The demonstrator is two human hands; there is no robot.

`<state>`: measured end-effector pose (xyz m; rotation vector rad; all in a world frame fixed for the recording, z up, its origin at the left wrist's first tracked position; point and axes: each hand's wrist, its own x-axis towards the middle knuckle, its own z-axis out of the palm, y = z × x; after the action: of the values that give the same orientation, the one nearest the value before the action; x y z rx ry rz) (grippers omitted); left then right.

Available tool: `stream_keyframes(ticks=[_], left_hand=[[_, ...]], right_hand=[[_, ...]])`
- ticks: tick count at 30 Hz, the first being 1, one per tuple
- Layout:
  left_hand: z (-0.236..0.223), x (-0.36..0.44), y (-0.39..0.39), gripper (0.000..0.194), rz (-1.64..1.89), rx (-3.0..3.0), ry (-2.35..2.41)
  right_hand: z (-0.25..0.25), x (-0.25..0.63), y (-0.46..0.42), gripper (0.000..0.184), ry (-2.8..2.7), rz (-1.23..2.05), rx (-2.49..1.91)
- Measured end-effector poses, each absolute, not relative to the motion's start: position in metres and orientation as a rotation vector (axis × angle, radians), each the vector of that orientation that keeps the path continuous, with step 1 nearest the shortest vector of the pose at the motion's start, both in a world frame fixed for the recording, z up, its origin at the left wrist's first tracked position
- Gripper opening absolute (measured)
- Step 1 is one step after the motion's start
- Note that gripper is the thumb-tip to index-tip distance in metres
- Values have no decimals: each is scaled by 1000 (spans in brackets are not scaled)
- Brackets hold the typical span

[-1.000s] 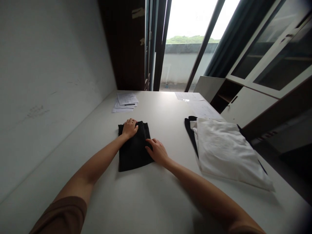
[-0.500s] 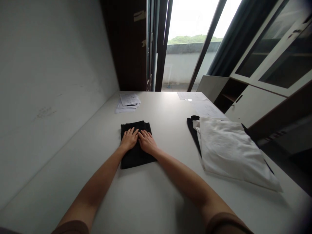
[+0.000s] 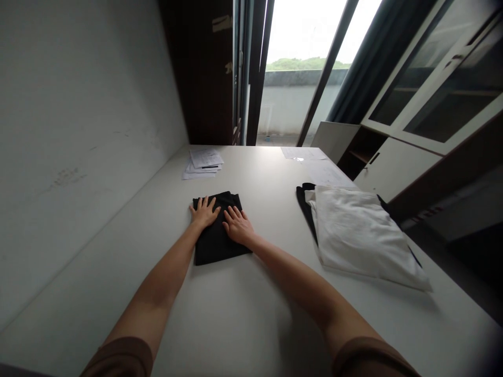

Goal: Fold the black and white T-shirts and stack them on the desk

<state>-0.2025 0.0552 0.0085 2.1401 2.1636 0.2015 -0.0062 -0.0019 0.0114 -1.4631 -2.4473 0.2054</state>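
A folded black garment (image 3: 218, 246) lies flat on the white table (image 3: 220, 314); its exact kind cannot be made out. My left hand (image 3: 204, 213) rests on its upper left part, palm down with the fingers spread, the thumb pointing right. On its right part lies my right hand (image 3: 239, 226), also flat and open, fingers pointing away from me. A small gap of black cloth shows between the two hands. Neither hand grips anything.
To the right lies a white garment (image 3: 357, 235) over black cloth (image 3: 305, 209). Papers (image 3: 203, 161) with a dark pen-like strip are stacked at the back left, and more sheets (image 3: 326, 172) lie at the back right. A wall (image 3: 98, 131) runs along the left side.
My right hand went from the garment's right edge onto its top, beside my left. Since then both hands have spread apart, the left one outward to the left edge. The garment looks flatter.
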Motion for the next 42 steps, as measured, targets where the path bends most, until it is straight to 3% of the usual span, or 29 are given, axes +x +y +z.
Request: stream_keyframes(ticks=[8,13,20,26,32,36,42], left_hand=[[9,-159,27,69,322,2435,1848],[11,-117,14,59,264,2644,1477],[7,-107,23,64,330,2403,1829],[9,-122,13,65,359,2367,1855],[18,-104,-48,60,456,2708,1358],[23,-88,-84,68,402,2810,971],[27,-89,-93,66,322,2794,898]], right_hand=[[22,30,30,46,-2319,54,-1677],[24,49,45,44,-2291,-14,-1557],[6,80,68,56,-2339,244,-1741],[4,108,73,59,-2273,276,-1892],[6,119,81,55,-2262,180,-1930],[9,115,83,50,-2222,156,-1914],[22,115,52,49,-2226,23,-1623]])
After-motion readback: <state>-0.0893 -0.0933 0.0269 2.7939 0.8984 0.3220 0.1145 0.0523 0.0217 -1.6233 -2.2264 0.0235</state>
